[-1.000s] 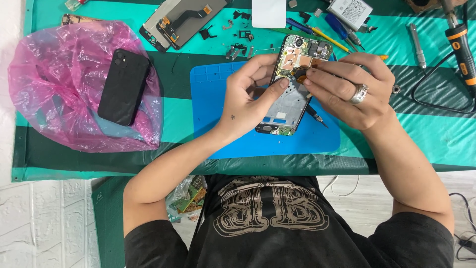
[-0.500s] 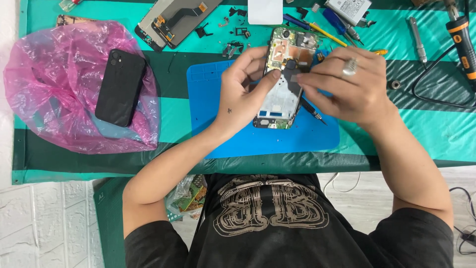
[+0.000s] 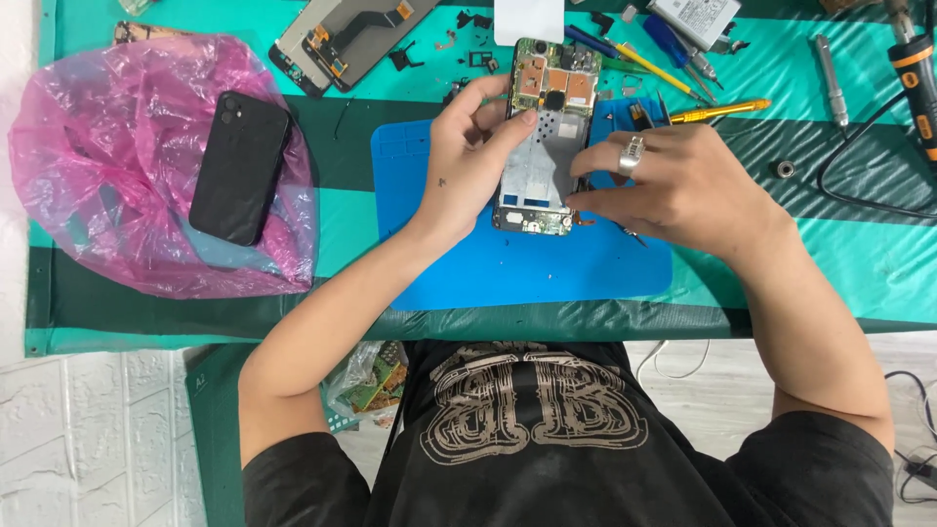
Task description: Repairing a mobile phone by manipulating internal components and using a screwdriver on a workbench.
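An opened phone frame [image 3: 543, 137] with bare circuit boards at both ends stands upright over a blue work mat [image 3: 527, 268]. My left hand [image 3: 470, 161] grips its left edge, thumb across the metal middle plate. My right hand [image 3: 673, 185], with a silver ring on one finger, has its fingertips at the frame's lower right edge; a thin dark tool tip shows just beneath it. Whether that hand holds the tool is hidden.
A black phone [image 3: 240, 166] lies on a pink plastic bag [image 3: 107, 166] at left. A detached screen [image 3: 342, 39], a white card [image 3: 528, 20], screwdrivers [image 3: 717, 110], small parts and a black cable [image 3: 859, 185] crowd the back of the green table cover [image 3: 839, 263].
The phone frame has turned from tilted to upright and moved up. My right hand slid from the frame's top right down to its lower right edge.
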